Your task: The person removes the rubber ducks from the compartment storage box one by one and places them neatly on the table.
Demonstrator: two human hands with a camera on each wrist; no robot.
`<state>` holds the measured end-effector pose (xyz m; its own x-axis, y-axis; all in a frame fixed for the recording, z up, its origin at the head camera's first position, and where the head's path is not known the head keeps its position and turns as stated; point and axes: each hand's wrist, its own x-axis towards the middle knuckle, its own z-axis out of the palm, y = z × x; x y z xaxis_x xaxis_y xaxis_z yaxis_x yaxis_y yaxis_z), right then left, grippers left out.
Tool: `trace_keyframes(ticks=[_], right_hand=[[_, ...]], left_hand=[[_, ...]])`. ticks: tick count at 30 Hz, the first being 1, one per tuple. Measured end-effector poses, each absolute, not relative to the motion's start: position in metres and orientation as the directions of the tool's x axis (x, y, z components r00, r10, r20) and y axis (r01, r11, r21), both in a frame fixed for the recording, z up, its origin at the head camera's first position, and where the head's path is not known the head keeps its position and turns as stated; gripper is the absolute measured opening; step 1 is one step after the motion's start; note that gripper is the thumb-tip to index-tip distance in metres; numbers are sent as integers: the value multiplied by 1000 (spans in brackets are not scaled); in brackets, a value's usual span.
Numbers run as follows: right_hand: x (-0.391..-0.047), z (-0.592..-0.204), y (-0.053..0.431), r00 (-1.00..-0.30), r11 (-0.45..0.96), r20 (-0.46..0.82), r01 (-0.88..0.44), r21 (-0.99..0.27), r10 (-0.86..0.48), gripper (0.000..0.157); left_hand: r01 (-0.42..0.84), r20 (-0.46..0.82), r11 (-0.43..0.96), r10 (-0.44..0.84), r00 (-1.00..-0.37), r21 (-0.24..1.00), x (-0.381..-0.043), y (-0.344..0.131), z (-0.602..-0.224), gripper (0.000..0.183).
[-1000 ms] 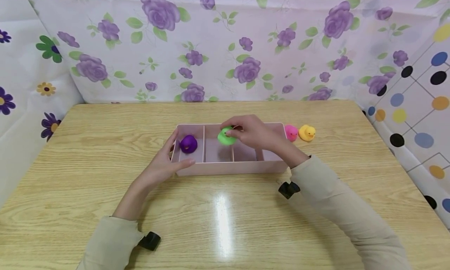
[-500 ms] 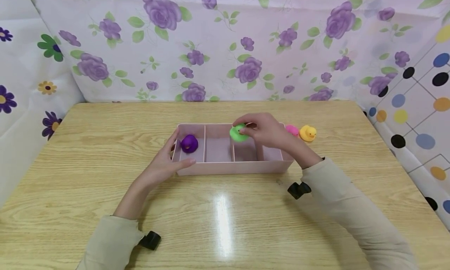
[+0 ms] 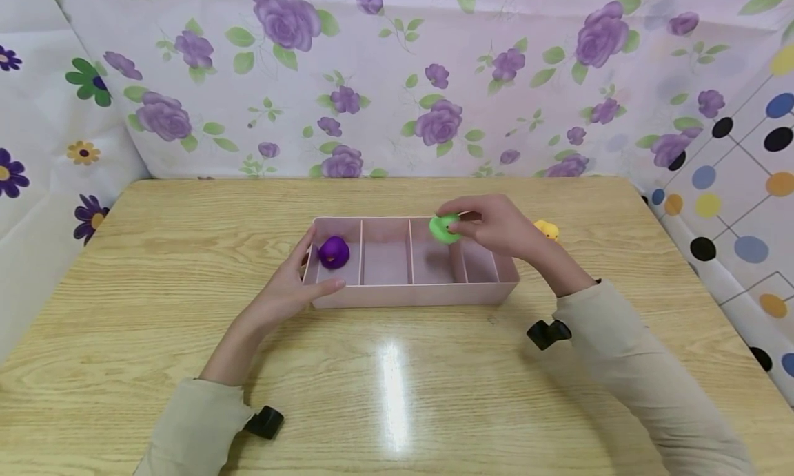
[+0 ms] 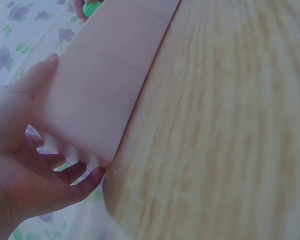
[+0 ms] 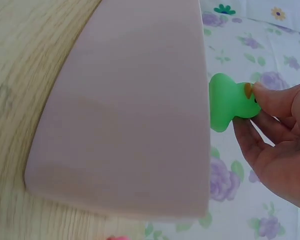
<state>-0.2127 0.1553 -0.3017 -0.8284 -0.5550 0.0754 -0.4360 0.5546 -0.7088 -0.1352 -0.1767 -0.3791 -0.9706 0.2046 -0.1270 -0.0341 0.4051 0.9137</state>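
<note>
While the left hand grips the pink box at its nine o'clock end, presumably to steady it, the right hand pinches the green duck by its head, apparently to leave the base free, above the third compartment from the left, toward one o'clock. The purple duck sits in the nine o'clock compartment; the yellow duck lies outside near three o'clock.

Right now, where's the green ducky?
In the head view, the green duck is pinched in the right hand, above the third compartment from the left in the pink box.
</note>
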Motion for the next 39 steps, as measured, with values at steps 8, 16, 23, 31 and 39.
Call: trace_keyframes(ticks=[8,16,23,31,39], right_hand=[[-217,-302,171,-850,565,63,-401,-721,-523,27],[-221,-298,187,-895,620,36,-337,-708,-445,28],[-227,-295,200,-905,631,61,-341,-697,-421,28],[-229,-291,217,-924,671,32,-300,-678,-380,29],[-232,-292,233,-933,704,8,-277,-654,-360,31]], left_hand=[[-32,-124,404,205,-971,914,-135,-176,-379,108],[-37,-130,405,204,-970,914,-135,-176,-378,107],[-35,-126,397,205,-971,917,-135,-177,-378,107],[-29,-120,389,210,-970,921,-135,-177,-379,107],[-34,-125,392,209,-970,919,-134,-177,-379,107]])
